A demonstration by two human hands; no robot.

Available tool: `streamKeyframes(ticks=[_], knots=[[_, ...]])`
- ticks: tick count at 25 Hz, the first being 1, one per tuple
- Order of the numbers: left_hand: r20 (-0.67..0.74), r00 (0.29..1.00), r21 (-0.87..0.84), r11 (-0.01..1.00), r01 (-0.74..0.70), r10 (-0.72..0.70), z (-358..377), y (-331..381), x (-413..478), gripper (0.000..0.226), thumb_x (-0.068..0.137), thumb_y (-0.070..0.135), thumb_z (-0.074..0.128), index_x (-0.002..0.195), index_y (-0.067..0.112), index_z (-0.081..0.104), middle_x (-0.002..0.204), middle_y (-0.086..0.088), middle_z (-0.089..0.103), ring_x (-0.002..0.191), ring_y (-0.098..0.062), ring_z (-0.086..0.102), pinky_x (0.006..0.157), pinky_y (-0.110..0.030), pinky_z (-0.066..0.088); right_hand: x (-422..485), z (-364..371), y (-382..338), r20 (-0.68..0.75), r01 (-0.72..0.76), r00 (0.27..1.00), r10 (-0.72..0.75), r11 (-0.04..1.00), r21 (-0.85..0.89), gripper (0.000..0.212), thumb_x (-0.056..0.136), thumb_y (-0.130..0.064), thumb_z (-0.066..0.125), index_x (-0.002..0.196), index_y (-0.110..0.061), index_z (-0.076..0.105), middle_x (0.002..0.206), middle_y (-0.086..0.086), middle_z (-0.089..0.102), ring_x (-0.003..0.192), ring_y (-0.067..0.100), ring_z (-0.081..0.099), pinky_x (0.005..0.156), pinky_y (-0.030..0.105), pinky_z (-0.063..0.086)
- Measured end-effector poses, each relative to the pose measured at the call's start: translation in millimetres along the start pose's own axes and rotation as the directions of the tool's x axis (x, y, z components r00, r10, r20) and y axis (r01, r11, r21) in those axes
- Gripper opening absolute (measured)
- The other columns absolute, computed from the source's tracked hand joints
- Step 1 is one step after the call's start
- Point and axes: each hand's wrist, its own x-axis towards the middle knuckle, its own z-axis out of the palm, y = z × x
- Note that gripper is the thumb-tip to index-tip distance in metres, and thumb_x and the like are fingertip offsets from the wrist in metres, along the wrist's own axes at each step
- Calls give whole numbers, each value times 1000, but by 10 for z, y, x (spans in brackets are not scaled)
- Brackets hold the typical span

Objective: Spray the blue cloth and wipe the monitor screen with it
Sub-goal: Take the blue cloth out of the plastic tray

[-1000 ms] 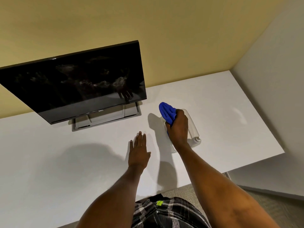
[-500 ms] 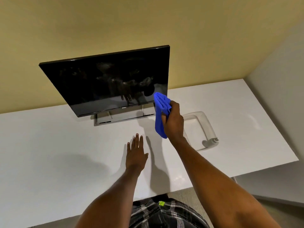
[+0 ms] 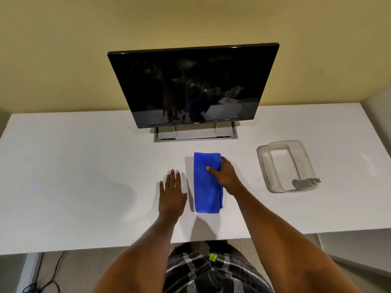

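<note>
Fuzzy blue cloth (image 3: 207, 185), glossy monitor screen (image 3: 190, 85)

Bare forearms — dark plaid shorts (image 3: 211, 271), green tag (image 3: 212, 257)

one monitor (image 3: 190, 85) in the upper middle of the frame, on one grey stand (image 3: 195, 134). one blue cloth (image 3: 206, 187), folded, at centre. two hands: one left hand (image 3: 171, 195) just left of the cloth, one right hand (image 3: 227, 176) at its right edge. one clear plastic tray (image 3: 264, 166) at right, with one small grey bottle (image 3: 306, 182) inside, at its lower right corner. one white desk (image 3: 84, 166) across the middle. one green tag (image 3: 212, 257) on one pair of plaid shorts (image 3: 201, 275) at bottom centre. dark cable (image 3: 45, 280) at lower left; how many strands, i cannot tell.
</note>
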Motion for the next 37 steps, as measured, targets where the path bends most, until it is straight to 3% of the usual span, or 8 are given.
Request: streamKeyframes(ticks=[7, 17, 20, 23, 25, 27, 29, 37], knots=[[24, 1000, -36, 999, 17, -16, 40, -299, 37, 79, 112, 38, 38, 167, 14, -13, 176, -5, -17, 165, -23, -9, 133, -47, -2, 116, 244, 121, 215, -173, 962, 171, 985, -12, 44, 101, -5, 64, 144, -2, 51, 140, 20, 63, 128, 40, 61, 111, 59, 49], [69, 997, -44, 998, -34, 37, 27, -299, 352, 79, 112, 37, 39, 167, 16, -14, 176, -2, -19, 164, -20, -11, 133, -44, -6, 351, 401, 201, -162, -221, 966, 200, 967, -126, 57, 100, -2, 57, 152, -14, 39, 138, 14, 61, 124, 38, 61, 105, 49, 51], [75, 996, -53, 997, -50, 54, 0, -254, 436, 80, 111, 37, 40, 167, 16, -13, 176, -2, -19, 164, -19, -12, 133, -43, -6, 314, 460, 212, -212, -184, 968, 131, 949, -255, 67, 101, -11, 61, 159, -16, 30, 152, 9, 52, 136, 34, 54, 113, 48, 48], [71, 995, -53, 996, -70, 74, -33, -223, 519, 80, 112, 38, 40, 167, 17, -13, 176, -2, -18, 164, -20, -12, 134, -43, -5, 248, 508, 257, -217, -38, 969, -117, 798, -601, 69, 103, -25, 59, 164, -17, 27, 168, 7, 32, 153, 28, 36, 124, 46, 37], [76, 993, -52, 995, -86, 89, -41, -213, 560, 80, 112, 38, 41, 167, 17, -13, 176, -2, -19, 164, -20, -13, 134, -44, -5, 195, 602, 304, 27, 165, 973, -228, 613, -773, 68, 106, -31, 49, 167, -18, 20, 175, 5, 16, 162, 27, 17, 132, 46, 20], [86, 991, -61, 993, -100, 105, -30, -193, 583, 80, 111, 39, 42, 168, 18, -12, 175, -2, -19, 164, -20, -15, 134, -44, -5, 134, 721, 411, 257, 322, 944, -209, 397, -860, 70, 107, -35, 40, 168, -21, 8, 176, 1, -3, 164, 25, -3, 133, 49, 5], [97, 989, -58, 992, -109, 114, -11, -170, 597, 81, 111, 37, 43, 168, 18, -10, 175, -2, -19, 164, -21, -15, 134, -45, -5, 90, 797, 530, 328, 359, 932, -156, 269, -894, 73, 107, -35, 35, 168, -21, -3, 174, -1, -17, 161, 25, -17, 132, 52, -1], [145, 983, 3, 993, -116, 114, 44, -105, 571, 80, 111, 37, 43, 168, 17, -10, 175, -4, -20, 163, -24, -16, 134, -47, -3, 106, 592, 612, 263, 278, 960, -94, 234, -932, 69, 112, -26, 30, 166, -20, -11, 174, 0, -19, 161, 26, -19, 132, 52, -2]])
